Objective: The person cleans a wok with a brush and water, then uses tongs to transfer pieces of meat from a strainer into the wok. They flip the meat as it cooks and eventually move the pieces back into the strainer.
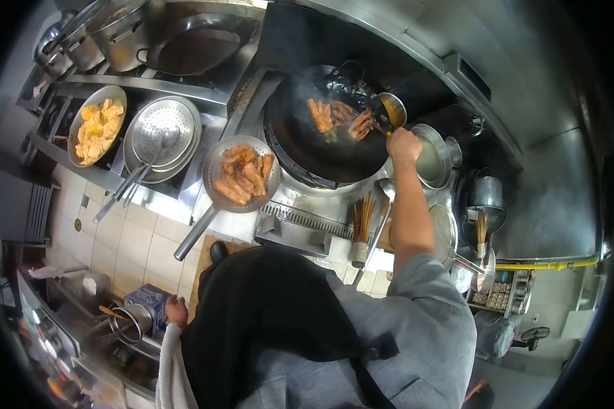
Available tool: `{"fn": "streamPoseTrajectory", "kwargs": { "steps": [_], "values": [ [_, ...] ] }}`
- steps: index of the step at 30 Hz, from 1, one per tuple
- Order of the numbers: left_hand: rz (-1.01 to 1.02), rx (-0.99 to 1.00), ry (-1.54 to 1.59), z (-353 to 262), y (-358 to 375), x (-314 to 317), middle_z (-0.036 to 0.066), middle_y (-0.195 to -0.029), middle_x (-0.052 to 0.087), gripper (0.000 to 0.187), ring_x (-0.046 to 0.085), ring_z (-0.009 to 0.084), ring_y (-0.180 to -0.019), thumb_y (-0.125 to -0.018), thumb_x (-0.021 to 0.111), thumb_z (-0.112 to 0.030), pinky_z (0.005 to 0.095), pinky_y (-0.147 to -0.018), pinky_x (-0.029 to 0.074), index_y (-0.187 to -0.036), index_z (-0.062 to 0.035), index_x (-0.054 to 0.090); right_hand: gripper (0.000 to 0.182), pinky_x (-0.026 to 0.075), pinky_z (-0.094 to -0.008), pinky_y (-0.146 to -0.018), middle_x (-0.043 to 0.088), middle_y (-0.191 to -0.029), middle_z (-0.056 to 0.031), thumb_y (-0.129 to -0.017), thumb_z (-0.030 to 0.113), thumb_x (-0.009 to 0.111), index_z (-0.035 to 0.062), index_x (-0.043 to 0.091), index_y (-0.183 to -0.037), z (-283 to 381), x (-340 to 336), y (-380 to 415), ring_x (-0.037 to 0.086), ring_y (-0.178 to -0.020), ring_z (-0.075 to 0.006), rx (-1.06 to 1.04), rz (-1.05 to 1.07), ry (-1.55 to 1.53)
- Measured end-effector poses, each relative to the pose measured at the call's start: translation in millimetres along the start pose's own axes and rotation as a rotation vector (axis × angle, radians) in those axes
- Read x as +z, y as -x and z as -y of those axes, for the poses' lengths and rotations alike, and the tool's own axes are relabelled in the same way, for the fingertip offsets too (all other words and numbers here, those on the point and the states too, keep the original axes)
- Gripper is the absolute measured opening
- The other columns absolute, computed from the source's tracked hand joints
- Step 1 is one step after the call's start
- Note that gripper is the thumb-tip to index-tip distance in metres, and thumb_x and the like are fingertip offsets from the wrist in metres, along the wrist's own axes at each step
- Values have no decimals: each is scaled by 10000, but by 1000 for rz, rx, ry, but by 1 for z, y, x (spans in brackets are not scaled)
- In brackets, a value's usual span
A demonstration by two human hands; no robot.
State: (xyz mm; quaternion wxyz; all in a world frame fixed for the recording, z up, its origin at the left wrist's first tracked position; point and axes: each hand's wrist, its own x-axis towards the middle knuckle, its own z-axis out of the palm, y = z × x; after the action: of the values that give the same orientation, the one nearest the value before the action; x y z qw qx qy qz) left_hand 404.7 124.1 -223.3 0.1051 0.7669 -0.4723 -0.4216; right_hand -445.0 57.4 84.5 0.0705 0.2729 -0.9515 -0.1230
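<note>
Over the black wok [300, 146], my right hand [404, 144] is closed around what look like dark-tipped tongs [381, 116]. Their tips are beside a browned piece of meat [361, 126]. More browned meat strips [319, 114] lie in the wok, with steam above. My left hand [177, 312] hangs low beside a blue box [148, 301], its fingers curled; whatever may be in them is hidden. Pale cloth covers that forearm. Left of the wok, a perforated strainer [210, 167] holds several fried meat strips [242, 174].
A pan of yellowish pieces [99, 129] and stacked strainers [158, 140] stand on the left. Metal bowls [431, 157] sit right of the wok. A bamboo brush [363, 228] and a long ladle [375, 238] are near the front edge. Large pots [123, 41] stand behind.
</note>
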Motion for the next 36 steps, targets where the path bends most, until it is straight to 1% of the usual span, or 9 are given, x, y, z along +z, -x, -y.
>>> {"fn": "streamPoseTrajectory", "kwargs": {
  "steps": [9,13,16,20,22,24,32,34,36],
  "values": [
    [73,60,-239,-16,1,-4,250,-1177,742,520,729,355,-1092,-944,698,-218,411,-945,565,-1367,74,619,545,580,-480,-1024,753,-1283,-184,-941,507,736,87,713,-1287,24,46,38,723,-1209,-352,-50,163,-100],
    [52,-120,-216,-85,40,-22,226,-1212,749,521,732,347,-1096,-930,725,-240,413,-976,559,-1371,26,643,485,598,-521,-878,786,-1070,-188,-954,497,730,102,727,-1236,50,-38,119,763,-1011,-390,-206,-19,-331],
    [181,168,-332,72,-47,8,223,-1255,745,543,727,362,-1140,-931,734,-285,433,-1025,549,-1379,9,645,487,603,-520,-838,785,-1005,-193,-946,497,738,98,727,-1225,91,-60,193,765,-963,-398,-515,41,-396],
    [216,187,-535,52,-48,-3,243,-1286,734,539,715,390,-1177,-939,721,-300,440,-1029,549,-1373,12,649,459,603,-482,-908,784,-1020,-214,-932,466,750,43,751,-1109,144,-37,240,765,-1000,-369,-591,334,-272],
    [106,-115,-293,3,-23,-13,248,-1295,732,532,707,399,-1197,-943,702,-296,438,-1041,543,-1373,12,650,460,600,-478,-923,784,-1027,-215,-933,465,742,34,756,-1093,158,-5,237,763,-1016,-364,-581,383,-258],
    [134,-91,-290,-1,-21,-21,251,-1300,728,534,703,397,-1203,-936,701,-289,440,-1052,537,-1374,12,651,429,593,-475,-936,791,-1035,-181,-946,459,719,63,771,-1102,167,17,234,758,-1037,-357,-542,480,-273],
    [86,-147,-315,58,-57,-37,276,-1316,704,522,687,394,-1225,-899,713,-266,440,-1083,518,-1338,17,685,440,582,-477,-937,796,-1057,-158,-925,443,759,165,780,-1265,139,-8,255,755,-1039,-363,-528,347,-414],
    [148,85,-551,115,-86,-27,275,-1341,691,501,656,383,-1281,-906,702,-281,435,-1108,501,-1324,-5,698,448,581,-471,-936,793,-1056,-171,-916,434,772,156,780,-1266,123,-21,254,755,-1039,-363,-501,377,-449],
    [162,-54,-504,80,-68,-31,266,-1346,690,486,642,374,-1301,-907,697,-302,429,-1117,493,-1297,-14,713,460,579,-463,-933,788,-1091,-183,-900,421,797,154,778,-1274,103,-39,251,753,-1026,-374,-440,306,-563]
  ]
}}
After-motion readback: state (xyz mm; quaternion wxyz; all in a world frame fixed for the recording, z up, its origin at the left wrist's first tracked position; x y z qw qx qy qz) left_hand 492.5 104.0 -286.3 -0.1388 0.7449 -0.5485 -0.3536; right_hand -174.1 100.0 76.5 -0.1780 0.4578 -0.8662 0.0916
